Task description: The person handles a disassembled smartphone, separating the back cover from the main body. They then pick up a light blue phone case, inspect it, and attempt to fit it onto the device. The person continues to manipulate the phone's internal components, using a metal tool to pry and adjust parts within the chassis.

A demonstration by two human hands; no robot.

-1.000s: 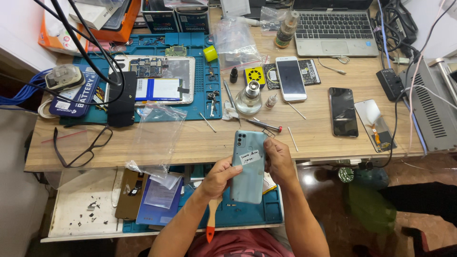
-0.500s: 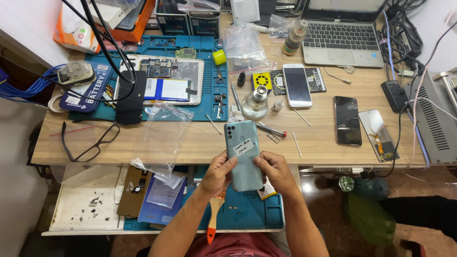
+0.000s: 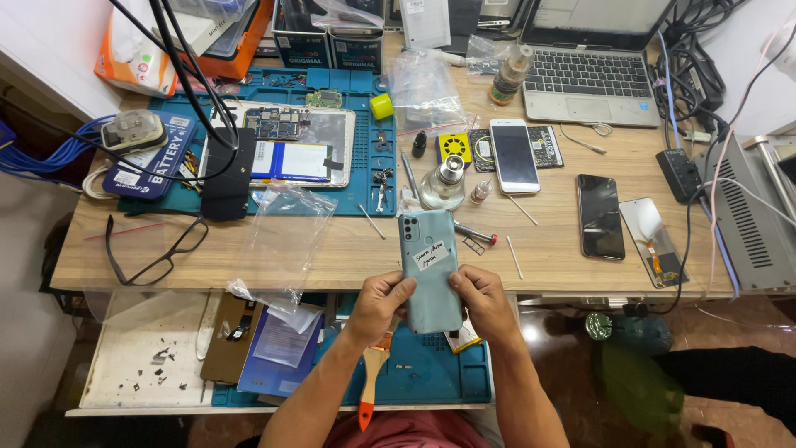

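Note:
Both my hands hold a teal smartphone [image 3: 430,270] back side up, over the front edge of the wooden desk [image 3: 348,249]. A white handwritten label is stuck on its back, and the camera cluster points away from me. My left hand [image 3: 380,305] grips the phone's lower left edge. My right hand [image 3: 482,300] grips the lower right edge. An orange-handled brush [image 3: 373,375] lies below my left hand on the blue mat [image 3: 431,377] of the pulled-out drawer.
On the desk lie a clear plastic bag [image 3: 280,241], black glasses [image 3: 153,253], a white phone [image 3: 514,155], a black phone [image 3: 600,216], a loose screen [image 3: 653,241], a glass bottle [image 3: 443,184], a laptop [image 3: 593,70] and an opened tablet on a blue mat [image 3: 290,145].
The view has shifted slightly; the phone sits a little lower and nearer me, still held in both hands, with the grip unchanged.

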